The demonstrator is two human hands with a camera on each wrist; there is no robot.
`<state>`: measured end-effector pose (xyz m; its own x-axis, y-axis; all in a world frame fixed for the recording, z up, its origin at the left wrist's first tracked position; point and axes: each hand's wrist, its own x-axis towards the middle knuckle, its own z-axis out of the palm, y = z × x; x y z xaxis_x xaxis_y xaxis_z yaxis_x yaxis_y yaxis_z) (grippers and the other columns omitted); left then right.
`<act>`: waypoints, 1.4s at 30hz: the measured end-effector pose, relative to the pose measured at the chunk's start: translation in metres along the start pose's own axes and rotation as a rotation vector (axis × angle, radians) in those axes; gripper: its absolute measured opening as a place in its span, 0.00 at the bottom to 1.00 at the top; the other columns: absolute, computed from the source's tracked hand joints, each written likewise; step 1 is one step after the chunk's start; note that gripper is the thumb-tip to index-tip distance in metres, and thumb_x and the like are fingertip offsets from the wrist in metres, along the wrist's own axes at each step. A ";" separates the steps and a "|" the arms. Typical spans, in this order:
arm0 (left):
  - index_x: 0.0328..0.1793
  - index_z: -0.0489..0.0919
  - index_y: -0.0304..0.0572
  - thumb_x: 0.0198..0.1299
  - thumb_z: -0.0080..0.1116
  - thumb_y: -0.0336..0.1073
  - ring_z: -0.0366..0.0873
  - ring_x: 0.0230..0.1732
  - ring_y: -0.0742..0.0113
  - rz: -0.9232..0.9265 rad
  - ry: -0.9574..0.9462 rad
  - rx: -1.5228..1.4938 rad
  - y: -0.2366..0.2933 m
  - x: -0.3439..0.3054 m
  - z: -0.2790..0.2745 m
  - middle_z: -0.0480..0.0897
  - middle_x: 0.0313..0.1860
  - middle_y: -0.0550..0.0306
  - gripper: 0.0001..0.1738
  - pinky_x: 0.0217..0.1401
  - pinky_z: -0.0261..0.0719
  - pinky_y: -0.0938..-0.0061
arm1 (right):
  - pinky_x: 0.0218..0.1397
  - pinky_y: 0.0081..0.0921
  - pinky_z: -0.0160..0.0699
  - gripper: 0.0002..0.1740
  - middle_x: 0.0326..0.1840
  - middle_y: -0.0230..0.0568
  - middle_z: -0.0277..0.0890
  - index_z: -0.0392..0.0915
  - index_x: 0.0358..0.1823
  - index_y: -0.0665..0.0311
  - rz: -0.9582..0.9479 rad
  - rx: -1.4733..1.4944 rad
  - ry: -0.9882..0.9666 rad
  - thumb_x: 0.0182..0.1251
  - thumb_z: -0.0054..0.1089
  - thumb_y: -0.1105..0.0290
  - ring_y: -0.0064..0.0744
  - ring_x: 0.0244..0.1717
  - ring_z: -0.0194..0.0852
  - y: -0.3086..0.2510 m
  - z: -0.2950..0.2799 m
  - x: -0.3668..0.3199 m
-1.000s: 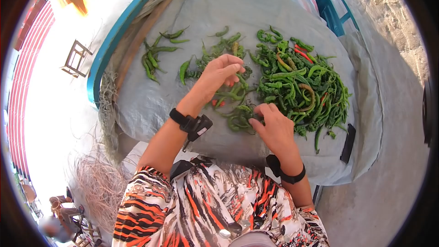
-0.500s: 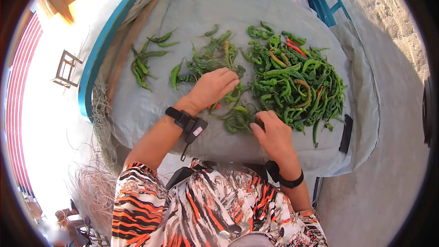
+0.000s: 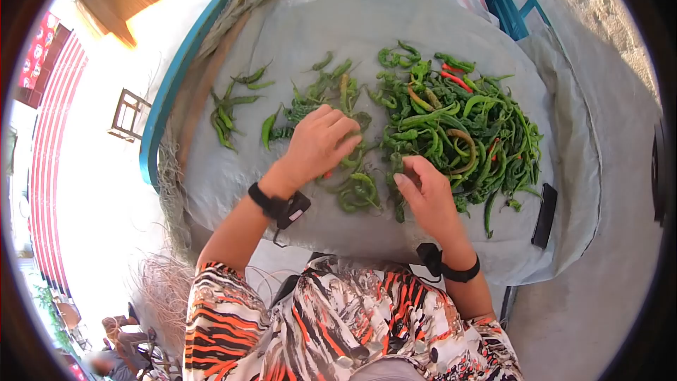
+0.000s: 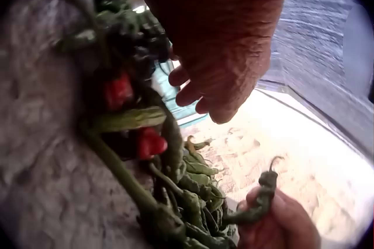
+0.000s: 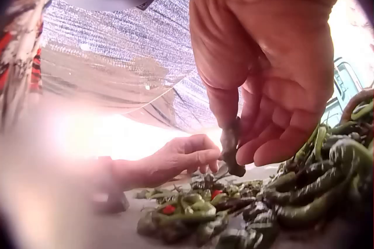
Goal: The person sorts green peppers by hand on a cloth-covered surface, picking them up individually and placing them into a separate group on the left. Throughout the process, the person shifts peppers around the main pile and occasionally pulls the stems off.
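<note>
My right hand point(image 3: 431, 194) pinches a curled green pepper point(image 5: 231, 147) between thumb and fingertips, at the near left edge of the large pepper pile point(image 3: 462, 123). That pepper's stem points up in the left wrist view. Above the middle, looser pile of peppers point(image 3: 360, 190) hovers my left hand point(image 3: 314, 144), its fingers loosely bent and nothing visible in them. Red pieces point(image 4: 152, 143) lie among the green peppers below it. Farther left is a small group of slim green peppers point(image 3: 224, 118).
A grey sheet point(image 3: 338, 14) covers the surface under the peppers, with a blue frame point(image 3: 166, 113) along the left. A black flat object point(image 3: 544, 216) lies at the right edge. A small stool point(image 3: 129, 114) stands on the floor; a person sits at lower left.
My right hand has lifted slightly and now shows a green pepper in its fingertips. The left hand drew back from over the middle pile, then shifted only slightly. The head view has swayed a little.
</note>
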<state>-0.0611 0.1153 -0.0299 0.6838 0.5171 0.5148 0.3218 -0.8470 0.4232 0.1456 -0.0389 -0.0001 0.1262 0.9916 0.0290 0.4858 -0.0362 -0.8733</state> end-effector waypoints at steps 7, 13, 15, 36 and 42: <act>0.52 0.81 0.49 0.50 0.73 0.37 0.78 0.49 0.54 -0.044 -0.586 -0.116 0.043 -0.008 -0.006 0.79 0.44 0.57 0.22 0.50 0.78 0.61 | 0.45 0.20 0.79 0.16 0.44 0.34 0.76 0.72 0.57 0.73 0.030 0.249 -0.080 0.75 0.59 0.70 0.21 0.41 0.78 -0.004 -0.039 0.039; 0.53 0.78 0.49 0.48 0.74 0.36 0.78 0.48 0.53 -0.071 -0.531 -0.101 0.049 -0.022 0.009 0.78 0.45 0.56 0.25 0.48 0.79 0.61 | 0.44 0.24 0.81 0.18 0.48 0.40 0.78 0.74 0.57 0.72 0.080 0.657 0.214 0.74 0.60 0.68 0.24 0.46 0.80 -0.006 -0.033 0.062; 0.52 0.78 0.49 0.49 0.72 0.35 0.79 0.46 0.52 -0.145 -0.595 -0.124 0.046 -0.021 0.005 0.78 0.44 0.55 0.23 0.46 0.79 0.61 | 0.44 0.24 0.80 0.15 0.50 0.37 0.79 0.76 0.55 0.69 0.080 0.426 0.260 0.72 0.61 0.70 0.23 0.44 0.79 0.003 -0.031 0.059; 0.60 0.67 0.38 0.70 0.57 0.34 0.84 0.37 0.46 -0.555 -0.359 -0.565 0.049 -0.039 0.001 0.83 0.34 0.42 0.18 0.40 0.78 0.60 | 0.42 0.35 0.80 0.18 0.40 0.43 0.83 0.78 0.54 0.57 0.093 -0.072 -0.016 0.65 0.68 0.65 0.43 0.36 0.84 -0.015 0.044 -0.005; 0.53 0.74 0.38 0.65 0.61 0.34 0.79 0.50 0.44 -0.423 -0.147 -0.340 0.065 -0.032 -0.010 0.82 0.45 0.45 0.14 0.48 0.77 0.58 | 0.36 0.31 0.75 0.10 0.29 0.40 0.78 0.79 0.40 0.63 0.132 0.044 -0.042 0.64 0.68 0.66 0.32 0.29 0.78 -0.016 0.015 -0.007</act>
<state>-0.0688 0.0450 -0.0115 0.6330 0.7597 0.1487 0.3753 -0.4692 0.7994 0.1245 -0.0438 0.0061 0.1495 0.9829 -0.1074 0.4289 -0.1624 -0.8887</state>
